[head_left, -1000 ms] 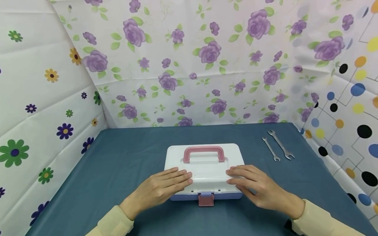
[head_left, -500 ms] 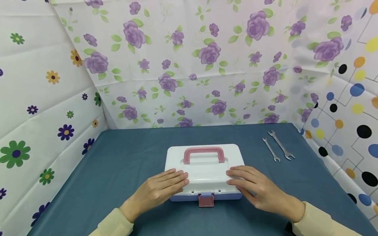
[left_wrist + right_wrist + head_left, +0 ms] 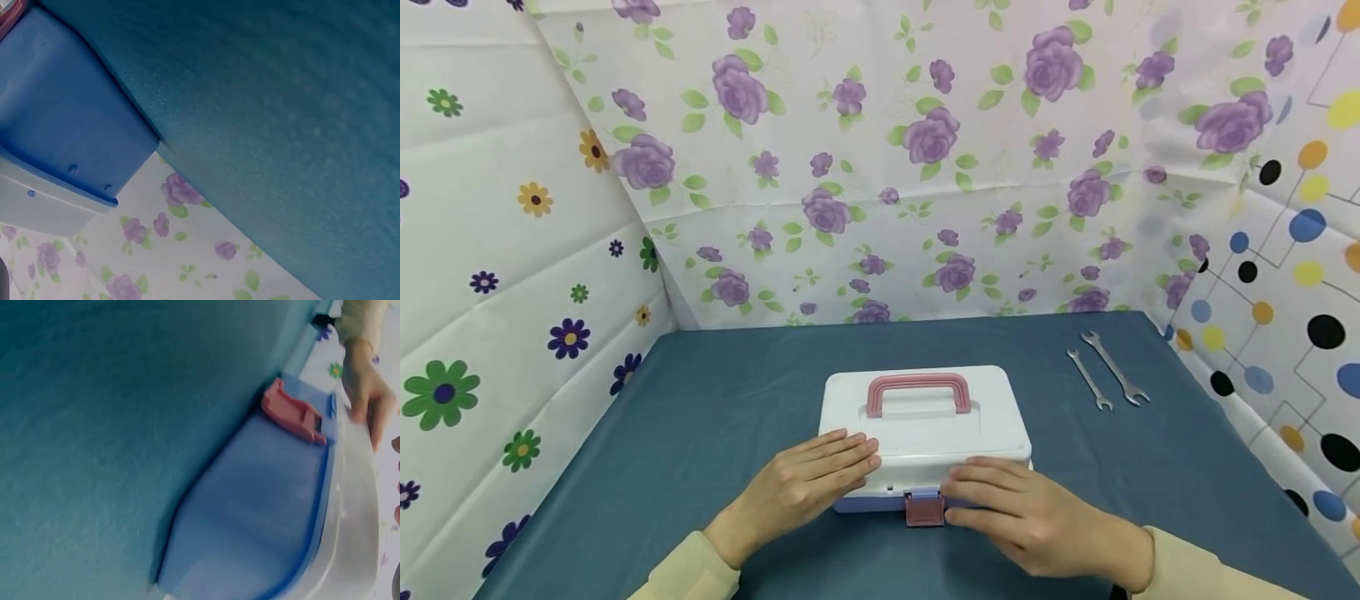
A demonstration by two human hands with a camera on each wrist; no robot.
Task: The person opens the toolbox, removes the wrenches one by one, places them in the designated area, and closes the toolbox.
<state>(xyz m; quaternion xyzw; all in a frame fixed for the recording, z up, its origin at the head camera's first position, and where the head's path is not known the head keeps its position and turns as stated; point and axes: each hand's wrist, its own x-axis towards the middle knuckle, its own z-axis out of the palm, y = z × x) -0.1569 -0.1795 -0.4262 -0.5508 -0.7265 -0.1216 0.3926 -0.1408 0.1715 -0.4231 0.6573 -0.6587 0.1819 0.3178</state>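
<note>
A toolbox with a white lid [image 3: 925, 437], a blue base [image 3: 250, 506] and a pink carrying handle [image 3: 917, 382] stands on the table, lid down. Its pink latch [image 3: 924, 510] juts outward from the front, flipped away from the lid, as the right wrist view also shows. My left hand [image 3: 805, 483] rests with straight fingers on the lid's front left part. Just right of the latch is my right hand [image 3: 1033, 517], fingers lightly bent, fingertips right at the latch's edge and over the lid's front rim. The left wrist view shows the base's blue side [image 3: 69, 106].
Two open-ended wrenches, a smaller one [image 3: 1087, 381] and a larger one [image 3: 1112, 364], lie at the back right on the blue tablecloth [image 3: 737, 375]. Flowered cloth [image 3: 880, 167] hangs behind the table, with patterned cloth at both sides.
My right hand has moved left and toward me, from the lid's right front part to beside the latch. My left hand slid slightly left, then stayed on the lid.
</note>
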